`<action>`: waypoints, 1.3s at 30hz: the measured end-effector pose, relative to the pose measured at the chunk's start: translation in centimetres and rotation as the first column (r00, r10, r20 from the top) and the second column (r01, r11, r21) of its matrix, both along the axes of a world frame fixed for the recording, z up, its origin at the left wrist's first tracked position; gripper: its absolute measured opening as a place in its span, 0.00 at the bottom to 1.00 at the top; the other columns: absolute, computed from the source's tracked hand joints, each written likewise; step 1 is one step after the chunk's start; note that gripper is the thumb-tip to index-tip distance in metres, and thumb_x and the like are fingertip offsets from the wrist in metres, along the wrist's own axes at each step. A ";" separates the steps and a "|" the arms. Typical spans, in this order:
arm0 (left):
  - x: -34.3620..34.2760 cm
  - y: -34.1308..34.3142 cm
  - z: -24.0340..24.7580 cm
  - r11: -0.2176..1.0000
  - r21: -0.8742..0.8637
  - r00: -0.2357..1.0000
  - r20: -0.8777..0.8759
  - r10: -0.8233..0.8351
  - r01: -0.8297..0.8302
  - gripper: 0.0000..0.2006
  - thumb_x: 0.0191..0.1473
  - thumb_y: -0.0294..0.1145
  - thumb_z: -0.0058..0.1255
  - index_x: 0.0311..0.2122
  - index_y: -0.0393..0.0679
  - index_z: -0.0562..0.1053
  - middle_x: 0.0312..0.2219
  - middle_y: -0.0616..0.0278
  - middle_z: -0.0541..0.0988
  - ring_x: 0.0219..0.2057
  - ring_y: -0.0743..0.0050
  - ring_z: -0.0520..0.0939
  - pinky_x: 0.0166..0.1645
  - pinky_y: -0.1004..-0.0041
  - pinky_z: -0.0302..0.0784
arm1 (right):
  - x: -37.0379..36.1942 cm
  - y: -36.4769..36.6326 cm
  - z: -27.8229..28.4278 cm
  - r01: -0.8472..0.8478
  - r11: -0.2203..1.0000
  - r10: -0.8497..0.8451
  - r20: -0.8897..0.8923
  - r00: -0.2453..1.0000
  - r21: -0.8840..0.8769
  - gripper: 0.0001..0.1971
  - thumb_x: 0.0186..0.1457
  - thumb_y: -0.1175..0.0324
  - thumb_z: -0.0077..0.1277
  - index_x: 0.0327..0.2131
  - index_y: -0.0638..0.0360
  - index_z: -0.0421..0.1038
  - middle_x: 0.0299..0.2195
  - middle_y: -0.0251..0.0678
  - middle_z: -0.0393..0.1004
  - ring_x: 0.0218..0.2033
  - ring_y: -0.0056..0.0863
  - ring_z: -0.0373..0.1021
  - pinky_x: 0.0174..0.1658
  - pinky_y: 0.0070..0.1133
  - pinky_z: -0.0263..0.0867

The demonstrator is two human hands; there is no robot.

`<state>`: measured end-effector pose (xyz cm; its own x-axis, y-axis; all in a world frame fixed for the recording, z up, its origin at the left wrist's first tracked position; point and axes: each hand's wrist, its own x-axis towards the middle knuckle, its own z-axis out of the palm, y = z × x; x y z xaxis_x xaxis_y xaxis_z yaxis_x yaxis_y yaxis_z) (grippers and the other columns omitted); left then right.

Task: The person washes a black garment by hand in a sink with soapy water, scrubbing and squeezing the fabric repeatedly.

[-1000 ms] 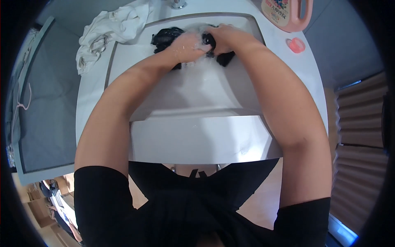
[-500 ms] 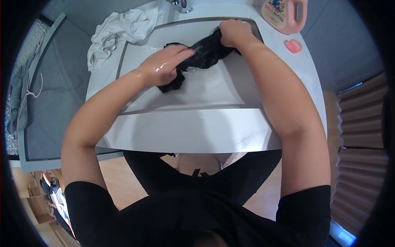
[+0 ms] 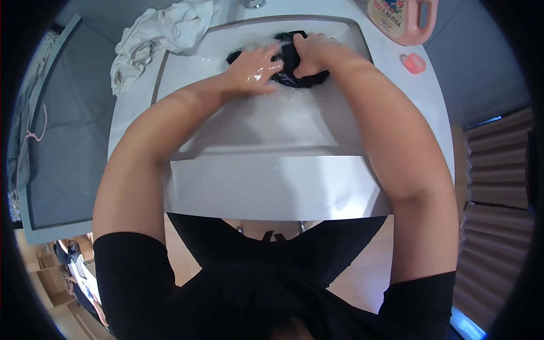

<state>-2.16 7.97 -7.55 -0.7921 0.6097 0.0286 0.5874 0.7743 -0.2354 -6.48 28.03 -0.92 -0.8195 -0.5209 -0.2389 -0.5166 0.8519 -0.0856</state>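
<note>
A wet black cloth garment [image 3: 292, 63] lies bunched in the white sink [image 3: 272, 130], with water splashing and foaming around it. My left hand [image 3: 255, 69] is wet and rests at the garment's left side, fingers spread apart. From the right, my right hand [image 3: 317, 52] lies on the garment with thumb and fingers apart. Both hands are close together near the sink's far side. Parts of the garment under my palms are hidden.
A crumpled white cloth [image 3: 164, 39] lies at the back left of the counter. The faucet base [image 3: 255, 3] shows behind the sink. At the back right are a pink jug with a handle [image 3: 405, 22] and a pink cap [image 3: 415, 63].
The garment, stretched between my hands earlier, is now bunched together. My left hand has moved right and my right hand slightly down, its fingers now spread on the cloth.
</note>
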 end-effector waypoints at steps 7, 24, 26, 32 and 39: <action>-2.4 4.1 1.7 0.959 0.060 0.954 0.139 0.267 -0.277 0.21 0.41 0.37 0.62 0.43 0.42 0.77 0.48 0.43 0.76 0.47 0.43 0.79 0.48 0.55 0.78 | 0.4 0.3 -0.1 0.065 0.998 -0.068 -0.163 0.984 -0.027 0.29 0.47 0.60 0.61 0.53 0.55 0.66 0.49 0.42 0.75 0.52 0.41 0.72 0.51 0.33 0.70; 10.5 -3.8 8.5 0.992 0.093 0.824 0.567 0.016 -0.083 0.35 0.46 0.31 0.60 0.62 0.60 0.65 0.54 0.51 0.73 0.61 0.46 0.65 0.64 0.49 0.60 | 0.9 0.1 0.5 0.062 0.998 -0.062 -0.209 0.976 -0.005 0.18 0.50 0.67 0.52 0.46 0.54 0.76 0.48 0.43 0.76 0.52 0.43 0.72 0.54 0.41 0.66; 10.4 -3.6 8.2 0.999 -0.004 0.883 0.468 -0.028 0.033 0.36 0.49 0.40 0.62 0.64 0.68 0.62 0.61 0.50 0.66 0.66 0.40 0.55 0.65 0.37 0.53 | 1.0 -0.6 -0.2 -0.075 0.997 0.074 -0.060 0.995 -0.009 0.23 0.50 0.64 0.52 0.52 0.54 0.69 0.51 0.47 0.73 0.56 0.48 0.67 0.56 0.44 0.63; 5.4 -1.0 2.9 0.995 0.069 0.937 0.336 -0.091 0.072 0.30 0.50 0.49 0.59 0.60 0.61 0.68 0.62 0.42 0.60 0.62 0.34 0.58 0.59 0.39 0.57 | -0.8 -0.6 -2.2 -0.160 0.976 0.182 0.150 0.972 -0.147 0.36 0.44 0.54 0.59 0.56 0.62 0.63 0.55 0.52 0.67 0.58 0.50 0.63 0.58 0.36 0.62; -1.1 -0.1 -1.4 0.986 0.087 0.990 -0.011 -0.140 0.140 0.25 0.43 0.48 0.61 0.46 0.48 0.77 0.54 0.42 0.68 0.53 0.40 0.70 0.54 0.50 0.68 | -0.7 -0.3 -1.0 -0.040 0.991 0.035 -0.044 0.998 -0.125 0.33 0.42 0.60 0.61 0.53 0.62 0.65 0.49 0.53 0.72 0.53 0.49 0.69 0.56 0.37 0.65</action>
<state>-3.24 7.92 -8.91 -0.6989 0.7096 0.0902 0.6906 0.7022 -0.1732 -7.16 27.72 -1.90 -0.8068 -0.5751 -0.1355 -0.5531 0.8158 -0.1691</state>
